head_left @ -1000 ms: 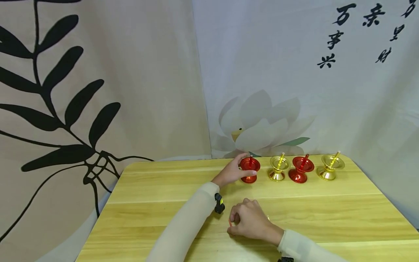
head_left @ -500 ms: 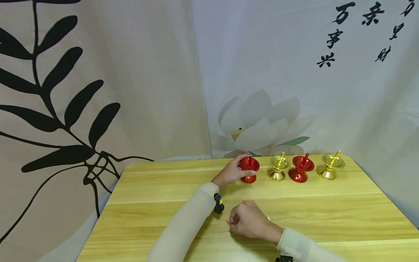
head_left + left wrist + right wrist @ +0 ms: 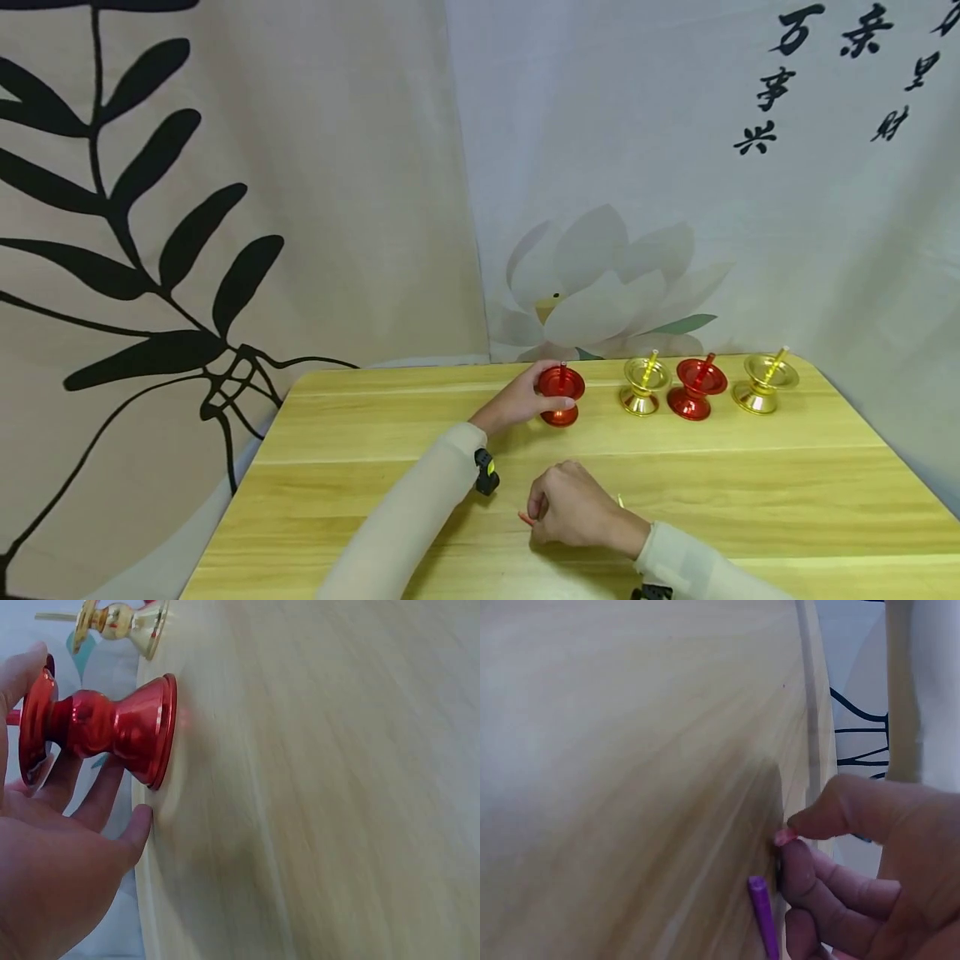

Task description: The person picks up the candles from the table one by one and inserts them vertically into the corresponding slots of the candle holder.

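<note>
My left hand (image 3: pixel 522 400) grips a red metallic candle holder (image 3: pixel 90 724) by its upper dish, thumb on the near side. A thin red candle (image 3: pixel 562 373) stands in that dish. The holder is upright at the table's back; whether its base touches the wood is unclear. Nearer the front, my right hand (image 3: pixel 573 507) pinches a small reddish stick (image 3: pixel 784 838) between thumb and index finger, its tip poking out on the left. Beside those fingers is a purple stick (image 3: pixel 762 915); I cannot tell whether it lies on the table or is held.
To the right along the back edge stand a gold holder (image 3: pixel 640 402), a red holder (image 3: pixel 690 404) and another gold holder (image 3: pixel 755 398), each with a thin candle. A pale yellow tip (image 3: pixel 620 501) shows behind my right hand. A printed curtain (image 3: pixel 375 208) hangs behind the wooden table (image 3: pixel 750 492).
My left hand has shifted the red holder slightly left and nearer, widening its gap from the gold one. The reddish stick has tilted in the right fingers; that hand stays nearly in place.
</note>
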Action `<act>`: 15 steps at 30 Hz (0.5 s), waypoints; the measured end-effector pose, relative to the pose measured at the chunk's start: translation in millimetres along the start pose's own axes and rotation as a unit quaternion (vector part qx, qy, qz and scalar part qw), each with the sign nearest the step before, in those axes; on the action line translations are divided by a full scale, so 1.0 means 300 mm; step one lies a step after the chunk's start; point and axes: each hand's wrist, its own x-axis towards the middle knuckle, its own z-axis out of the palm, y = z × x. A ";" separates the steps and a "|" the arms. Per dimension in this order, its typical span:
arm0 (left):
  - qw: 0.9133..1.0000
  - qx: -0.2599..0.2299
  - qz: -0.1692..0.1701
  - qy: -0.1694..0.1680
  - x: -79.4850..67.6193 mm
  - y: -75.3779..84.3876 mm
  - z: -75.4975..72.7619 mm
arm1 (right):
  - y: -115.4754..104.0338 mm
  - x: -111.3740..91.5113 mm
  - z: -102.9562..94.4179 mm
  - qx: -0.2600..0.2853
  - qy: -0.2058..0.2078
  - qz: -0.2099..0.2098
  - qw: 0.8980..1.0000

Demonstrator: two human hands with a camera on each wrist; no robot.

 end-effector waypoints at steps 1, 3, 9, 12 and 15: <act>1.000 0.001 -0.001 -0.001 -0.005 -0.003 -0.005 | -0.001 -0.001 -0.001 0.006 -0.003 0.000 1.000; 1.000 -0.001 -0.001 -0.004 -0.015 -0.007 -0.012 | -0.003 -0.005 -0.003 0.021 -0.007 0.000 1.000; 1.000 -0.001 0.001 -0.003 -0.059 -0.019 -0.034 | -0.005 -0.015 -0.016 0.056 -0.013 0.015 0.998; 1.000 -0.004 -0.003 -0.001 -0.084 -0.026 -0.047 | -0.005 -0.015 -0.027 0.079 -0.017 0.028 0.996; 1.000 -0.006 -0.003 -0.001 -0.109 -0.032 -0.059 | -0.001 -0.014 -0.037 0.105 -0.020 0.031 0.994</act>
